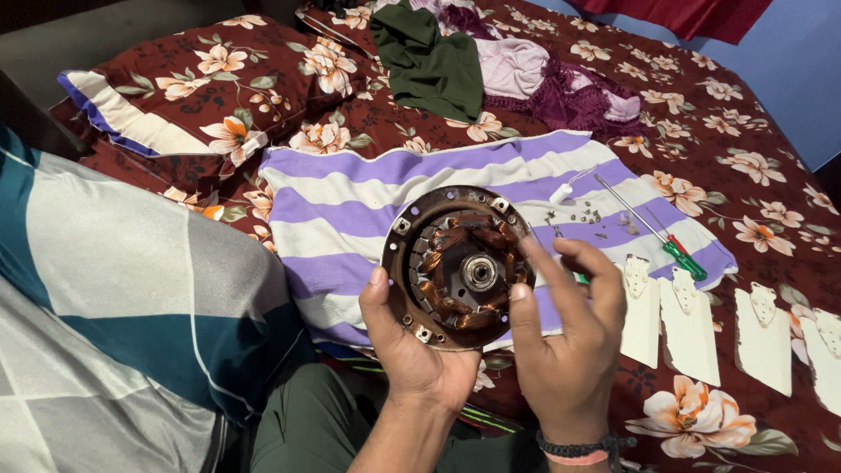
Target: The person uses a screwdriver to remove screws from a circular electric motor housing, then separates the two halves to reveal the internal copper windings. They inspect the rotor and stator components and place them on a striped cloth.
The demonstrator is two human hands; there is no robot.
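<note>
A round fan motor (457,267), rusty-rimmed with copper windings and a central bearing showing, is held up over the bed (701,114), above a purple-and-white striped cloth (350,197). The motor is cupped from below by the left hand (412,350); the grip is closed around its lower-left rim, thumb up along the edge. The right hand (569,342) is set against the motor's right side, thumb on the rim, fingers curled loosely; whether anything is pinched in that grip cannot be told. A bracelet (578,451) is worn on the right wrist.

On the striped cloth, a green-handled screwdriver (653,229) is laid beside small loose screws (589,215) and a small white part (561,193). Cream fan blades (688,328) with metal brackets are lined up on the floral bedsheet to the right. A floral pillow (219,79) lies upper left, a teal-and-grey pillow (114,298) at left, and green and purple clothes (491,70) are piled at the top.
</note>
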